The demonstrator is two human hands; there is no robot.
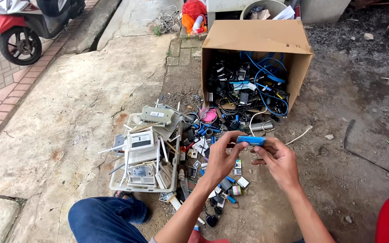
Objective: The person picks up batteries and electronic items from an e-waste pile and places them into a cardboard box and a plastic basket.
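Two hands meet over the ground, and between them they hold one blue cylindrical battery cell [251, 140] level, end to end. The left hand [221, 158] has its fingers closed on the cell's left end; the right hand [281, 161] pinches the right end with thumb and fingertips.

Below the hands lies a loose scatter of small parts on the dirt: several more blue cells [203, 131], too jumbled to count, a few small square components and black adapters. To the left of the hands sits one white plastic tray [115, 184] stacked with white routers [141, 140], at least four, their antennas poking past the tray's rim. Beyond the hands one cardboard box [257, 37] lies tipped on its side, its mouth facing the person and spilling black power adapters and blue cables [271, 76].

One denim-clad knee [106, 219] is just beside the tray's near edge. One scooter [28, 24] stands at the far left on the brick paving. The concrete slab [64, 117] left of the tray is bare, and the dark ground [352, 148] right of the hands holds only pebbles, a stick and one green scrap.
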